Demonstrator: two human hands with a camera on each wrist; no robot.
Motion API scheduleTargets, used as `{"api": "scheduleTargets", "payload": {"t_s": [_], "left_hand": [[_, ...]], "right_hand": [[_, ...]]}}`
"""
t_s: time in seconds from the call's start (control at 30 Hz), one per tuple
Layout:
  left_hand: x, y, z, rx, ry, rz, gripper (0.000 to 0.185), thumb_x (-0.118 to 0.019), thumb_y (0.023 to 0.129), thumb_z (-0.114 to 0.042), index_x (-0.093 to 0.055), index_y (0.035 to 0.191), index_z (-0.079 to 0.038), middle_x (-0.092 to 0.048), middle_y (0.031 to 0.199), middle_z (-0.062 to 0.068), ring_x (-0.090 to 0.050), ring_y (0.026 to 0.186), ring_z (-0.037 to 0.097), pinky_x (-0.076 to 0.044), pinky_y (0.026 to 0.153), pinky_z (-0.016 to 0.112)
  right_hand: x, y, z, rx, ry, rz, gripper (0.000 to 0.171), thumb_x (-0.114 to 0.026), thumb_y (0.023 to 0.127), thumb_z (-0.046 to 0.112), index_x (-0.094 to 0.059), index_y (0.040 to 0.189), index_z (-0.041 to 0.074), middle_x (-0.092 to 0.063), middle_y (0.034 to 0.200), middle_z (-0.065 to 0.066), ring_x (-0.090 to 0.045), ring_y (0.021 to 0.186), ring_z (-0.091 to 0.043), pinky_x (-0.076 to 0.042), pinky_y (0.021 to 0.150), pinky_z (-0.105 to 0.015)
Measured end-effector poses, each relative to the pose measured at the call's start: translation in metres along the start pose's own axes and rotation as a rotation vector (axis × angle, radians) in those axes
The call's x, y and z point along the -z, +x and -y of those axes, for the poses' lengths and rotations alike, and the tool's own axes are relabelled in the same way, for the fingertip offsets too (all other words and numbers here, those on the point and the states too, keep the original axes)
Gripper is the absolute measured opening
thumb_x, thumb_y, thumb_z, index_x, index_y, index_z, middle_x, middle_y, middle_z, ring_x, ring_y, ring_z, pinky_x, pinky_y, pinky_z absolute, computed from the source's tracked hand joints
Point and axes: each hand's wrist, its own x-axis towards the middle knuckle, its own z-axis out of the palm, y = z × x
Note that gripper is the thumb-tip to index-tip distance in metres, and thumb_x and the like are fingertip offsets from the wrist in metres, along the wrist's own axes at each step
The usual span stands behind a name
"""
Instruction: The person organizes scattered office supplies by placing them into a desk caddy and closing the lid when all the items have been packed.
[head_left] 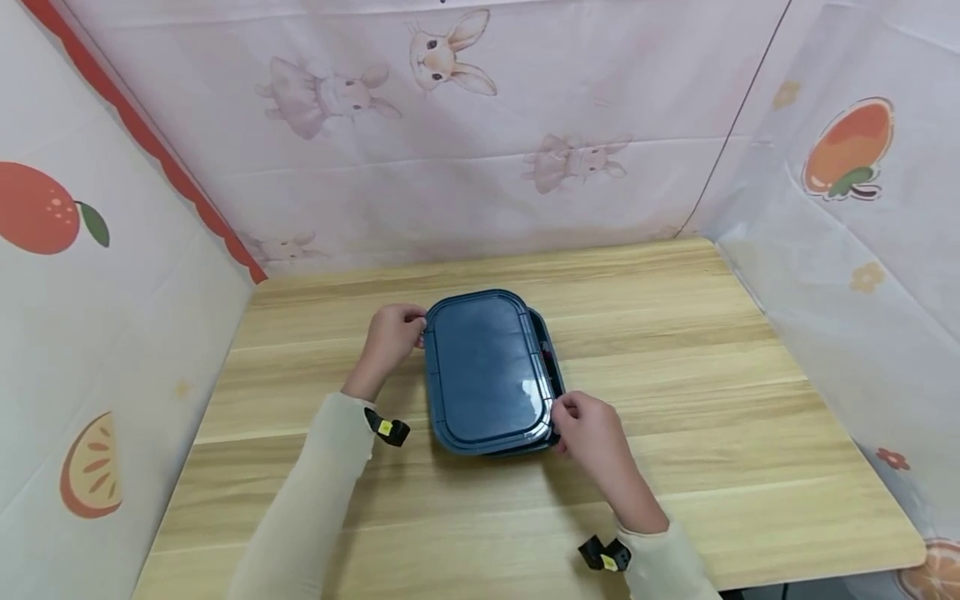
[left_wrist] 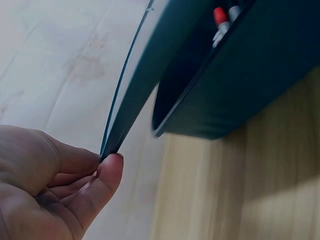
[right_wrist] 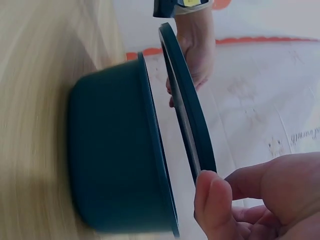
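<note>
- Two sleeves are seen at the near edge of the one wooden table (head_left: 675, 350), each with a black strap at the wrist; both arms are cut off by the bottom of the head view.
- The right hand (head_left: 592, 437) is seen nearest, at the near right corner of the lid (head_left: 483, 371); the lid's edge is pinched between its thumb and curled fingers (right_wrist: 212, 200).
- One dark blue lid is counted, held by both hands just above one dark blue box (right_wrist: 115, 150) and shifted a little to the left of it, so that a strip of the box's right side is left uncovered.
- The box is set on the table about the middle; in the right wrist view a clear gap is shown between its rim and the lid.
- Two small items, red and white (left_wrist: 222, 20), are glimpsed inside the box; what they are cannot be made out, and the rest of the inside is hidden by the lid.
- The left hand (head_left: 390, 337) is seen farther off, at the lid's far left corner, the edge gripped between thumb (left_wrist: 100, 185) and fingers.
- Printed sheets with rabbits and oranges are hung behind and at both sides.
</note>
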Motion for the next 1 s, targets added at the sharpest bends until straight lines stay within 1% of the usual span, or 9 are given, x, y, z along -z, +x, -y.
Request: {"api": "scheduleTargets", "payload": {"t_s": [0.13,0.23,0.33,0.43,0.5,0.63,0.8,0.93,1.0], "left_hand": [[-0.011,0.001,-0.003,-0.012,0.005,0.013,0.027,-0.053,0.103,-0.009,-0.068,0.122,0.001,-0.069,0.102,0.016,-0.068,0.074,0.018,-0.061,0.07,0.035],[-0.017,0.002,-0.003,-0.01,-0.005,0.018,0.027,-0.053,0.103,-0.009,-0.068,0.123,0.001,-0.069,0.102,0.015,-0.068,0.074,0.018,-0.061,0.069,0.033],[-0.023,0.004,-0.002,-0.003,-0.019,0.028,0.028,-0.053,0.103,-0.009,-0.068,0.124,0.001,-0.069,0.103,0.015,-0.068,0.074,0.018,-0.062,0.073,0.038],[-0.027,0.004,-0.003,0.001,-0.031,0.032,0.029,-0.053,0.103,-0.011,-0.067,0.125,0.0,-0.069,0.104,0.015,-0.068,0.075,0.019,-0.061,0.078,0.045],[-0.028,0.005,-0.003,0.004,-0.04,0.029,0.028,-0.052,0.103,-0.011,-0.067,0.125,0.0,-0.069,0.104,0.015,-0.068,0.075,0.02,-0.061,0.08,0.048],[-0.03,0.005,-0.003,0.01,-0.056,0.026,0.027,-0.052,0.104,-0.012,-0.068,0.124,-0.001,-0.069,0.104,0.015,-0.069,0.076,0.02,-0.06,0.083,0.051],[-0.033,0.005,-0.002,0.01,-0.066,0.028,0.026,-0.053,0.103,-0.011,-0.069,0.122,-0.001,-0.069,0.101,0.014,-0.069,0.077,0.023,-0.059,0.082,0.052],[-0.035,0.004,-0.001,0.004,-0.044,0.043,0.028,-0.053,0.103,-0.012,-0.068,0.123,-0.002,-0.069,0.102,0.014,-0.07,0.081,0.027,-0.06,0.081,0.05],[-0.035,0.003,-0.004,-0.006,0.016,0.045,0.032,-0.052,0.104,-0.018,-0.066,0.129,-0.004,-0.07,0.107,0.013,-0.07,0.084,0.026,-0.059,0.08,0.046]], "right_hand": [[0.009,0.0,-0.006,-0.002,0.026,-0.01,0.026,-0.052,0.099,0.015,-0.071,0.106,-0.001,-0.07,0.075,-0.009,-0.064,0.052,-0.017,-0.056,0.054,-0.034],[0.013,0.002,-0.01,-0.003,0.051,-0.011,0.025,-0.052,0.099,0.014,-0.071,0.106,-0.002,-0.07,0.077,-0.014,-0.064,0.052,-0.017,-0.057,0.053,-0.036],[0.014,0.003,-0.014,-0.01,0.081,-0.009,0.025,-0.053,0.1,0.013,-0.071,0.105,-0.003,-0.07,0.078,-0.019,-0.063,0.052,-0.017,-0.057,0.052,-0.033],[0.013,0.004,-0.017,-0.024,0.125,-0.004,0.024,-0.055,0.099,0.013,-0.071,0.105,-0.004,-0.069,0.076,-0.021,-0.063,0.051,-0.018,-0.057,0.05,-0.031],[0.012,0.004,-0.019,-0.036,0.158,0.003,0.023,-0.058,0.099,0.014,-0.072,0.104,-0.004,-0.069,0.073,-0.021,-0.062,0.05,-0.019,-0.057,0.05,-0.031],[0.011,0.004,-0.024,-0.064,0.249,0.03,0.024,-0.061,0.098,0.014,-0.071,0.107,-0.006,-0.067,0.068,-0.016,-0.061,0.049,-0.019,-0.056,0.049,-0.032],[0.012,0.0,-0.028,-0.094,0.356,0.068,0.026,-0.06,0.099,0.012,-0.067,0.111,-0.009,-0.066,0.071,-0.012,-0.061,0.051,-0.017,-0.055,0.049,-0.029],[0.013,-0.003,-0.029,-0.096,0.393,0.084,0.025,-0.059,0.1,0.012,-0.067,0.111,-0.009,-0.067,0.075,-0.015,-0.062,0.054,-0.017,-0.056,0.052,-0.028],[0.014,-0.005,-0.03,-0.086,0.398,0.085,0.025,-0.059,0.1,0.012,-0.066,0.111,-0.009,-0.068,0.078,-0.018,-0.063,0.056,-0.018,-0.057,0.053,-0.029]]}}
